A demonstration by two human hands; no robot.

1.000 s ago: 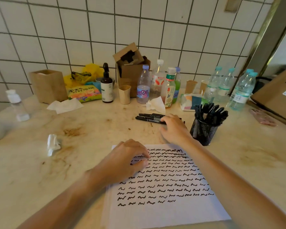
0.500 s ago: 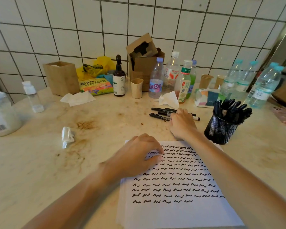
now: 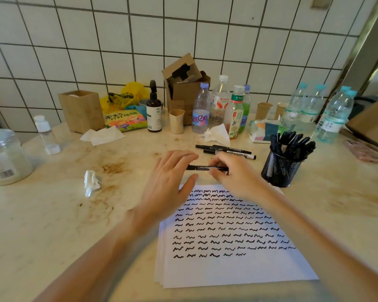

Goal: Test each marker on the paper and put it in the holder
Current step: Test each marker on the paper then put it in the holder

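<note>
My right hand (image 3: 234, 177) grips a black marker (image 3: 202, 168) held level above the top edge of the paper (image 3: 231, 267). My left hand (image 3: 168, 182) is raised beside the marker's left end, fingers spread and nearly straight, fingertips close to its cap. The white paper carries several rows of black squiggles. Two more black markers (image 3: 225, 149) lie on the counter just beyond my hands. The black mesh holder (image 3: 279, 168) stands at the right, filled with several markers.
Bottles (image 3: 201, 110), paper cups, a cardboard box (image 3: 183, 88) and a tissue pack line the tiled wall. Crumpled tissues (image 3: 91, 182) lie left of the paper, a big jar (image 3: 4, 158) sits at far left. Brown stains mark the counter.
My right hand has picked one marker up from the counter and brought it toward me. My left hand has lifted off the paper and moved up to the marker's left end.
</note>
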